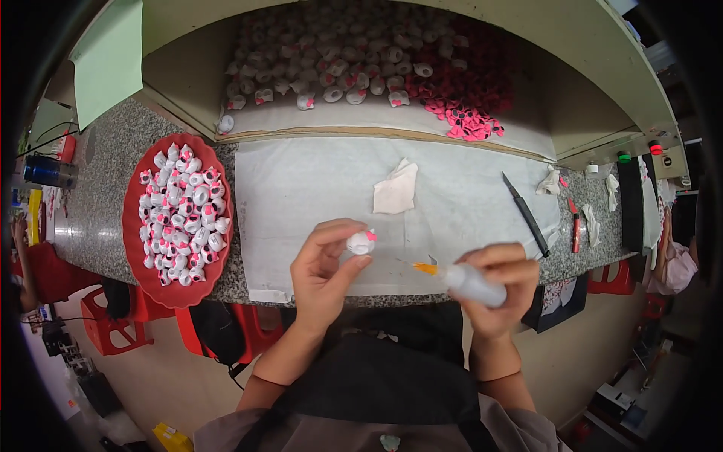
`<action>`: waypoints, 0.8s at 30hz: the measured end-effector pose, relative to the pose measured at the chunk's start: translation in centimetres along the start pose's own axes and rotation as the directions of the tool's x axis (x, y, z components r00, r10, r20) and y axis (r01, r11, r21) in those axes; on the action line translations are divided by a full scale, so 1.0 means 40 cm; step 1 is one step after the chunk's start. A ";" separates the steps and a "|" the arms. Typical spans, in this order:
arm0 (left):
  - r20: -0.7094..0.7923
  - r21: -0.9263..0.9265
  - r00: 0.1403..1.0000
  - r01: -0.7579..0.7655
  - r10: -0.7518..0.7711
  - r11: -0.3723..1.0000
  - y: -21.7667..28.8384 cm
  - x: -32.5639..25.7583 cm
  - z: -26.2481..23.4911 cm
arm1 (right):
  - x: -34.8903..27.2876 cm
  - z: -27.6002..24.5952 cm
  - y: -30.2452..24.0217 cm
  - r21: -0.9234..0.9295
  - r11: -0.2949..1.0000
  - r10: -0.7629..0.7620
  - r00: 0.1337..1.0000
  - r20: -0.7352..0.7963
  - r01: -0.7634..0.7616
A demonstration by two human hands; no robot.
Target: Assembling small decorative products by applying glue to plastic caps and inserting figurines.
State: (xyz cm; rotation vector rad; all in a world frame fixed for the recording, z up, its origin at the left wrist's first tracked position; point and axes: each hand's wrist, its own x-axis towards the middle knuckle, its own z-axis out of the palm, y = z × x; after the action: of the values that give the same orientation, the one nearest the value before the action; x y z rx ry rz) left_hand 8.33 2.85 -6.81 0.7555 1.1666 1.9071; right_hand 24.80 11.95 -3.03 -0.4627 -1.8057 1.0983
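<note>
Figurine (361, 242), small, white with a pink spot, sits pinched between thumb and fingertips of the left hand (325, 273), held above the near edge of the bench.

Head view. Surface: speckled grey granite bench (105, 181), its middle covered by a white sheet (316, 181). Behind it, a raised pale shelf (354, 120) backed by cream panels. Red stools (113, 324) stand under the bench on a tan floor.

Counts: one red oval tray (135, 226) at left, heaped with white-and-pink pieces, too many to count. One big heap of similar pieces (339, 60) on the shelf, with a patch of loose pink bits (471, 120) at its right end. One crumpled white tissue (395, 188) on the sheet. One black-handled knife (526, 215) lying at right; one red tool (575, 226) just beyond it. One blue can (47, 172) far left.

Grip: left hand partly closed, only the fingertips on the figurine. Right hand (497, 282) wrapped tightly round a translucent squeeze bottle (471, 282), its orange nozzle (424, 267) pointing left toward the figurine, near it but not touching.

Another person's hand (18, 232) shows at the far left edge.
</note>
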 end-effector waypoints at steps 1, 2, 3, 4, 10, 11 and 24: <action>0.004 -0.006 1.000 -0.005 0.005 1.000 0.001 0.005 -0.008 | 0.017 -0.013 0.027 0.027 0.997 0.067 0.997 -0.026 -0.066; -0.047 -0.005 0.999 -0.003 0.003 1.000 0.004 0.007 -0.021 | 0.048 -0.036 0.051 -0.142 0.983 0.129 0.989 0.067 -0.119; -0.088 -0.009 0.996 -0.002 0.001 1.000 0.009 0.011 -0.026 | 0.085 -0.065 0.070 -0.318 0.936 0.203 0.969 0.140 -0.151; -0.100 -0.011 0.995 0.020 -0.021 1.000 0.010 0.011 -0.032 | 0.109 -0.077 0.107 -0.239 0.949 0.243 0.962 0.126 -0.208; -0.079 -0.045 0.997 0.023 -0.026 0.999 0.014 0.005 -0.028 | 0.229 -0.086 0.229 -0.606 0.795 0.106 0.983 0.152 0.008; -0.085 -0.044 0.996 0.016 -0.020 0.999 0.012 0.005 -0.030 | 0.242 -0.078 0.228 -0.647 0.750 0.017 0.975 0.220 0.133; -0.024 -0.093 0.994 0.102 -0.105 0.990 0.002 0.007 -0.027 | 0.282 -0.076 0.253 -0.689 0.716 0.153 0.938 0.311 0.112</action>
State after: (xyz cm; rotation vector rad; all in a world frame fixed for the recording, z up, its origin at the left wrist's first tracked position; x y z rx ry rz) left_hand 7.33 2.56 -7.15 0.6082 1.1064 1.8767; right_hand 20.48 26.65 -5.13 -0.7694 -2.5404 0.4654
